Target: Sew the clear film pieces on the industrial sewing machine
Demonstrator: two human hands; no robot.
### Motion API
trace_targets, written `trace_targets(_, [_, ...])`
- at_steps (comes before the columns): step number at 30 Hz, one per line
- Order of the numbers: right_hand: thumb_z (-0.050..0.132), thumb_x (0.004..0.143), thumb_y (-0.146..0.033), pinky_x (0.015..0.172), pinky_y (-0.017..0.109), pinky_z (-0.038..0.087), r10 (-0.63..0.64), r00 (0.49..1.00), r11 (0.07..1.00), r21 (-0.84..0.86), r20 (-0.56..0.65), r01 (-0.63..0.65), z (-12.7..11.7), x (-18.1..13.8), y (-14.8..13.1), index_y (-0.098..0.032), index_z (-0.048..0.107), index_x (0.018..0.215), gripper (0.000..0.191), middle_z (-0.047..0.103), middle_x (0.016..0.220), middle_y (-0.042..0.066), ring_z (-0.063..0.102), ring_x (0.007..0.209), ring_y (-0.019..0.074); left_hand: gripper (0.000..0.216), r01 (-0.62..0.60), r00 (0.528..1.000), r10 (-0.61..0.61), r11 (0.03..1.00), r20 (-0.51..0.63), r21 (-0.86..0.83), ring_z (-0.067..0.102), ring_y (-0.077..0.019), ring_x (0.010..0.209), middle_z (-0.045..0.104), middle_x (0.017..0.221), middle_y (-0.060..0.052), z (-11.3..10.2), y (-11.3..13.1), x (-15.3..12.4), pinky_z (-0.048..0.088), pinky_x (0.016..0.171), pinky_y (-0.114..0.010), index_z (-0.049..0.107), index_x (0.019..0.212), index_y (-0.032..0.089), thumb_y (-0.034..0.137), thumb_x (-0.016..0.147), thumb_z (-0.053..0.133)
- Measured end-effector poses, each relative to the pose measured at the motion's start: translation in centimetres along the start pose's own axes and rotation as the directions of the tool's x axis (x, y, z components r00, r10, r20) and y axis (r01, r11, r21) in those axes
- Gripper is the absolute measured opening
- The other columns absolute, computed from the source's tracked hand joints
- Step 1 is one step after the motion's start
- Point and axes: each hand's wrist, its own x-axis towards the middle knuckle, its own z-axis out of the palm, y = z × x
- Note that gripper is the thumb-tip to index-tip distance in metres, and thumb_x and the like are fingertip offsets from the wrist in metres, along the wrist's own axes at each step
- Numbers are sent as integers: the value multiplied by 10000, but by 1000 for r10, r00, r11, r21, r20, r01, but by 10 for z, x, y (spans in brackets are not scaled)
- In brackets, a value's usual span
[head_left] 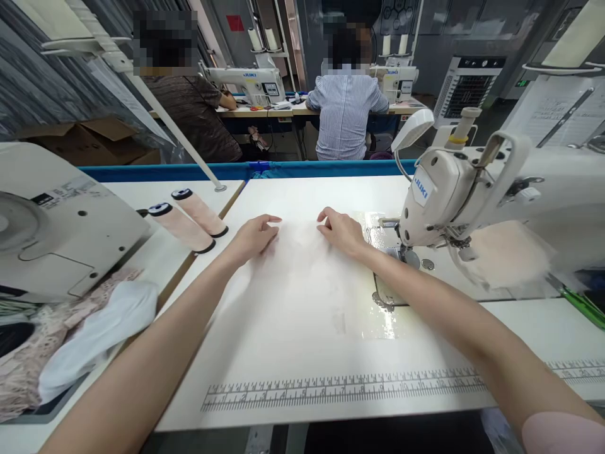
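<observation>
Along the near edge of the white tabletop (283,353) runs a printed ruler (340,389), crossed by the right forearm. To the left, a brown table edge (177,277) marks the seam, with a white cloth (101,337) lying beyond it. The left hand (255,238) and right hand (343,233) face each other over the tabletop, a gap of white surface between them — fingers curled, each thumb near its forefinger; whether they pinch something sheer, I cannot tell. Two peach thread spools (182,227) lie left of the left hand, apart from it. The JUKI sewing machine (439,195) stands just right of the right hand — its head limits sideways room there. A blue strip (331,168) borders the far edge; behind it sits a striped-shirted co-worker (345,116).
</observation>
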Motion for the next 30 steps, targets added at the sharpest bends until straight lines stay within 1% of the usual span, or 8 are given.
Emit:
trace_targets(5, [437, 902, -255, 664, 279, 375, 14, 1000, 996, -93, 18, -12, 0, 1, -4, -242, 533, 1052, 179, 683, 927, -3, 603, 821, 177, 500, -6, 1000, 7, 999, -21, 52, 550, -140, 491, 624, 731, -11, -3, -7, -9, 457, 476, -264, 519, 1261, 155, 350, 801, 520])
trace_targets(9, [414, 886, -228, 671, 288, 386, 27, 998, 990, -139, 51, -20, -2, 1, -6, -235, 532, 1051, 203, 681, 947, 19, 608, 834, 190, 589, -34, 993, 54, 984, -109, 175, 654, -271, 884, 647, 1061, -113, -6, -9, -22, 536, 728, -401, 447, 1358, 185, 321, 793, 541])
trace_targets(11, [425, 865, -200, 678, 294, 388, 26, 998, 988, -155, 56, -17, -1, 1, -7, -231, 531, 1057, 221, 680, 952, 27, 610, 848, 201, 503, -92, 978, 137, 960, -160, 264, 549, -342, 1150, 591, 1240, -129, -3, -9, -29, 441, 950, -518, 523, 1302, 215, 310, 808, 538])
trace_targets(13, [429, 856, -188, 680, 299, 389, 22, 998, 986, -165, 53, -13, 1, 1, -6, -230, 530, 1060, 231, 678, 960, 30, 610, 848, 208, 394, -211, 950, 273, 919, -151, 333, 434, -331, 1290, 542, 1342, -105, 3, -9, -35, 315, 1079, -530, 585, 1232, 222, 343, 876, 465])
trace_targets(15, [423, 861, -190, 674, 297, 387, 22, 999, 986, -169, 47, -13, 2, 2, -5, -234, 530, 1058, 228, 677, 958, 28, 608, 835, 205, 420, -313, 926, 365, 881, -90, 355, 457, -275, 1283, 557, 1347, -79, 10, -10, -37, 326, 1091, -469, 581, 1237, 221, 405, 946, 341])
trace_targets(17, [415, 868, -195, 660, 287, 383, 25, 999, 986, -168, 40, -18, 3, 3, -4, -239, 527, 1067, 232, 676, 951, 23, 606, 825, 196, 496, -344, 924, 380, 870, -37, 352, 505, -252, 1242, 580, 1334, -83, 17, -12, -37, 379, 1055, -431, 551, 1276, 203, 466, 966, 266])
trace_targets(27, [482, 871, -237, 688, 295, 391, 61, 998, 990, -124, 0, -60, -2, 5, 1, -230, 553, 1075, 215, 670, 942, 32, 598, 838, 203, 606, -353, 928, 373, 852, 26, 385, 432, -286, 1316, 510, 1411, -123, 24, -17, -35, 330, 1088, -477, 480, 1350, 162, 530, 947, 216])
trace_targets(30, [461, 887, -241, 721, 309, 398, 71, 997, 995, -69, -14, -72, -2, 3, 0, -234, 568, 1042, 188, 669, 950, 34, 596, 856, 209, 685, -413, 900, 434, 813, 45, 411, 404, -294, 1345, 466, 1456, -117, 24, -16, -39, 313, 1107, -475, 427, 1400, 166, 616, 913, 256])
